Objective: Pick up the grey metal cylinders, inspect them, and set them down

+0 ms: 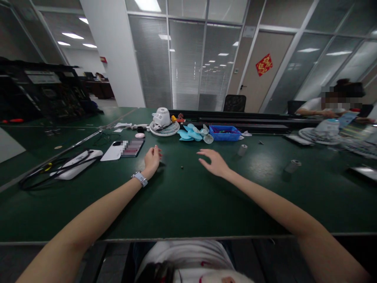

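Observation:
My left hand (152, 160), with a watch (139, 179) on its wrist, is over the green table (182, 208). Its fingers are loosely bent and apart, with nothing visible in them. To the right, my right hand (216, 162) reaches inward, thumb and fingers spread, holding nothing. On the tabletop between the two hands lies a tiny dark round part (182, 167), touched by neither. Beyond them are a white fan body (161, 117) on a round grille (165, 131), light-blue fan blades (191, 133) and a blue tray (225, 137) of small parts.
Two phones (111, 151) and a white power bank-like device (77, 165) with a black cable lie at left. Grey cylinders (242, 150) stand at right. A person (332, 106) sits at far right near another fan part (325, 127). Black rails (250, 122) line the back.

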Demonstrator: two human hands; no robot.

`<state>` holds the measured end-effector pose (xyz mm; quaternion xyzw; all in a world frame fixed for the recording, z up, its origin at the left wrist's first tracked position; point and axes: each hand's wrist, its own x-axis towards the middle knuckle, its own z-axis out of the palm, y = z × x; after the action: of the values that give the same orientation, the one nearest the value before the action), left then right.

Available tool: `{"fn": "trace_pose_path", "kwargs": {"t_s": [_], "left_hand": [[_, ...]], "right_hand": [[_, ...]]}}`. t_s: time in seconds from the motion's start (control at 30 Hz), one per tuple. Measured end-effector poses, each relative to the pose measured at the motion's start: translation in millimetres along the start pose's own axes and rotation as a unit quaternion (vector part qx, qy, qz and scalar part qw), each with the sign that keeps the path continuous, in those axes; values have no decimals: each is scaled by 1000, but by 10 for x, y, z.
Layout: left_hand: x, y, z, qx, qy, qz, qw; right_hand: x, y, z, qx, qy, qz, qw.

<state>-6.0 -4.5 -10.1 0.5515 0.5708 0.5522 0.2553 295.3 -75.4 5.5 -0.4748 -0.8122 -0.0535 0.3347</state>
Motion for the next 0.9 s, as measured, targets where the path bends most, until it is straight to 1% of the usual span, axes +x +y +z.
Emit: {"fn": "trace_pose_path", "kwargs": {"t_s": [0.03, 0.07, 0.1, 0.17, 0.2, 0.27, 0.3, 0.33, 0.4, 0.43, 0.5, 0.57, 0.63, 0.67, 0.73, 0.8, 0.9], "left_hand": [[3, -7, -3, 1, 2, 0, 1000], [4, -15, -5, 1, 4, -1, 1000], [5, -24, -5, 1, 4, -1, 1000], [3, -37, -2, 2, 1, 2, 1000], [1, -42, 2, 4, -3, 6, 1000], [-3, -43, 9, 10, -12, 12, 1000], [-6, -40, 11, 13, -16, 14, 1000], [-8, -36, 13, 15, -20, 14, 1000], [-10, -25, 14, 17, -24, 10, 1000], [-10, -19, 13, 19, -25, 7, 999], [-10, -11, 11, 23, -27, 0, 999], [-11, -4, 9, 27, -28, -6, 999], [-17, 4, 5, 24, -29, -7, 999], [-21, 9, 3, 22, -28, -6, 999], [-29, 18, -1, 17, -27, -3, 999], [-33, 21, -3, 17, -27, 0, 999], [-34, 17, -3, 18, -30, 6, 999]], "right_hand": [[53, -189, 134, 25, -52, -35, 998], [98, -344, 263, 41, -89, -55, 994], [137, -466, 379, 49, -108, -60, 991], [195, -613, 549, 57, -113, -44, 991], [212, -645, 596, 59, -107, -30, 992], [222, -640, 605, 66, -96, -15, 993], [216, -602, 565, 66, -91, -15, 994], [203, -536, 495, 63, -84, -16, 994], [167, -310, 273, 44, -53, -6, 998], [146, -150, 127, 24, -25, 10, 999], [98, 246, -200, -36, 48, 69, 996], [35, 678, -512, -108, 117, 150, 976], [-43, 1061, -735, -164, 156, 229, 947], [-85, 1214, -799, -182, 160, 261, 934], [-163, 1432, -838, -198, 146, 304, 920], [-220, 1547, -803, -198, 126, 318, 918], [-258, 1609, -740, -194, 124, 318, 920]]}}
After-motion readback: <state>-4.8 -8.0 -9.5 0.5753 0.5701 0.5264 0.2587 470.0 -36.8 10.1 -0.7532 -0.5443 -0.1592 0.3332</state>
